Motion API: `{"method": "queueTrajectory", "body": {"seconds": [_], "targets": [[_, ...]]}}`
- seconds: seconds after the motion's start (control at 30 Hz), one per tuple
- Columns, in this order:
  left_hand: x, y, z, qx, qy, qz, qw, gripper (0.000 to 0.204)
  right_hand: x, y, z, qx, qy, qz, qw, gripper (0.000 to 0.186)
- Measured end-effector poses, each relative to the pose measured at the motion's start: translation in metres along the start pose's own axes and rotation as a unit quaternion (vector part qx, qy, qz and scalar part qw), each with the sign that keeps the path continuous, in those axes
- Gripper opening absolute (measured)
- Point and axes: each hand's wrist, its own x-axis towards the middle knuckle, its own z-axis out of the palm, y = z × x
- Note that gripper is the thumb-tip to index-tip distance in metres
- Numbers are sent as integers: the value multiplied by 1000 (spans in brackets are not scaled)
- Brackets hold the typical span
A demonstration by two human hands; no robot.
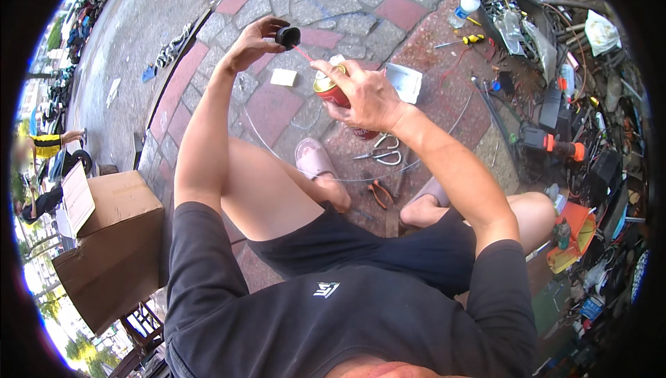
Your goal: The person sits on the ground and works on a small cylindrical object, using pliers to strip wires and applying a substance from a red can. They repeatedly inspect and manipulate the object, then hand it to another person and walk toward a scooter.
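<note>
My left hand [251,46] is closed around a small black cup-shaped part [287,38] and tilts its open side toward the right. My right hand [371,97] grips a red spray can [329,92], with the index finger up by its top. A thin red straw [303,52] runs from the nozzle to the mouth of the black part. Whether any spray comes out cannot be seen. Below the can, scissors [383,154] lie on the paving between my feet. Pliers with orange handles [380,194] rest nearer to me.
A thin pale cable [259,135] loops across the paving near a white card [283,77] and an opened white package [404,84]. Rightward are a yellow screwdriver [473,39], a bottle [464,10], a cordless drill [551,145] and heaped parts. A cardboard box [114,239] stands left.
</note>
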Motion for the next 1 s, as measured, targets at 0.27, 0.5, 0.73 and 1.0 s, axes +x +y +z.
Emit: {"method": "queueTrajectory", "body": {"seconds": [0.27,0.5,0.73,1.0], "targets": [[0,-2,-1,-33,-5,-21,999,60,0,2,1,16,13,8,1000,83],[3,-7,0,-29,-12,-22,999,61,-2,0,1,23,-22,29,999,83],[3,-8,-1,-33,-19,-24,999,61,3,-2,-2,17,-23,24,999,82],[2,-10,-2,-19,-17,-34,999,61,-2,-2,-2,2,-14,-10,1000,82]]}}
